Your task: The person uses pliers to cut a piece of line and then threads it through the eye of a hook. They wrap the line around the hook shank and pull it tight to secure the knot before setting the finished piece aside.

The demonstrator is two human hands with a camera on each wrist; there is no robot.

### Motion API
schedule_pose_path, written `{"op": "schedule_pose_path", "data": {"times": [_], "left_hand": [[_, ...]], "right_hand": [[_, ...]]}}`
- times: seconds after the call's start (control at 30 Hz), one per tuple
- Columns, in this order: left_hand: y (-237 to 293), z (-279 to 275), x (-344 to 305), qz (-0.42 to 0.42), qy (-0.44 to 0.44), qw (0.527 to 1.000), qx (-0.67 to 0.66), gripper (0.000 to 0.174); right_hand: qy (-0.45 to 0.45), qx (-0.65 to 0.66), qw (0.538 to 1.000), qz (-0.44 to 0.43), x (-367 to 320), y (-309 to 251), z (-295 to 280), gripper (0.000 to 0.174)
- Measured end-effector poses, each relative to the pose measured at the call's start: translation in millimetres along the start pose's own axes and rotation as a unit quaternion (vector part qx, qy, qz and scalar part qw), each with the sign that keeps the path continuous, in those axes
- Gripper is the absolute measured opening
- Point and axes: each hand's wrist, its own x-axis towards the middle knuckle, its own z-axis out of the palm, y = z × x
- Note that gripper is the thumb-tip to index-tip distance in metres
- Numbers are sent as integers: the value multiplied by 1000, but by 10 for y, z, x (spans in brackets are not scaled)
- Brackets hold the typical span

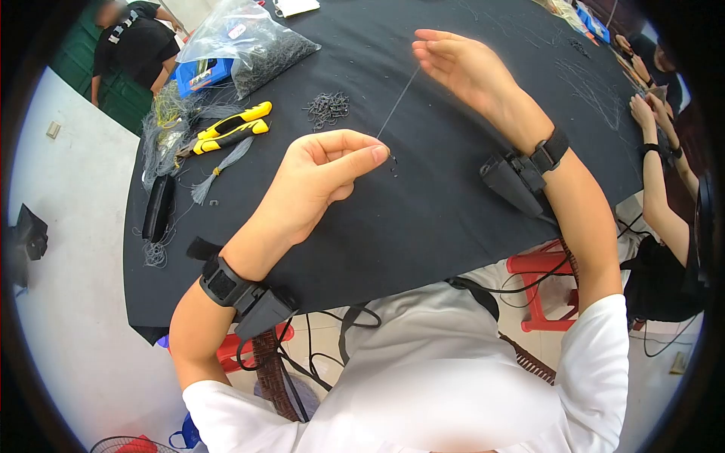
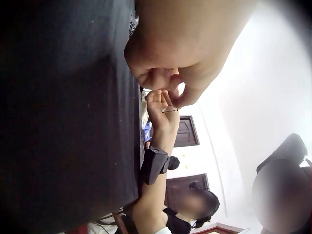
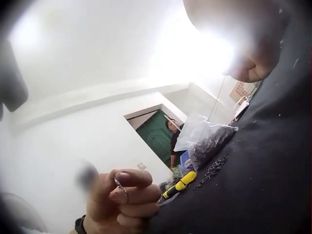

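Observation:
The left hand [image 1: 321,177] [image 2: 180,53] pinches a small dark hook [image 3: 122,190] between thumb and index finger, its other fingers curled. From that pinch a thin grey line [image 1: 398,103] runs up, straight, to the right hand [image 1: 472,79], whose fingers are extended and slightly bent, palm partly turned to view. How the line is held at the right fingers cannot be told. In the right wrist view the right hand [image 3: 253,63] is partly washed out by glare, and the line descends from it. A pile of dark hooks [image 1: 328,109] lies beyond the left hand.
On the black cloth [image 1: 423,226], left side, are yellow-handled pliers [image 1: 232,128], a tied line bundle [image 1: 219,172], a black case [image 1: 158,208] and tangled line. Farther back are a plastic bag of dark pieces [image 1: 268,60] and a blue box [image 1: 202,75]. Other people are at right and back left.

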Motion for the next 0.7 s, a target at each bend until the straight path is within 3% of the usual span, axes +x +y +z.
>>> {"op": "schedule_pose_path", "data": {"times": [0.1, 0.2, 0.3, 0.5, 0.7], "left_hand": [[-3, -9, -7, 15, 13, 999, 33, 12], [71, -20, -40, 77, 31, 993, 82, 11], [105, -58, -17, 184, 52, 976, 104, 9], [104, -98, -9, 182, 54, 977, 103, 12], [93, -152, 11, 221, 82, 965, 113, 9]], "right_hand": [[-19, -50, 996, -66, 13, 44, -29, 37], [-90, -116, 984, -99, -92, -39, 91, 40], [-183, -233, 942, -155, -243, -124, 257, 40], [-292, -208, 921, -150, -396, -50, 392, 40], [-295, -216, 915, -170, -387, -25, 378, 41]]}}
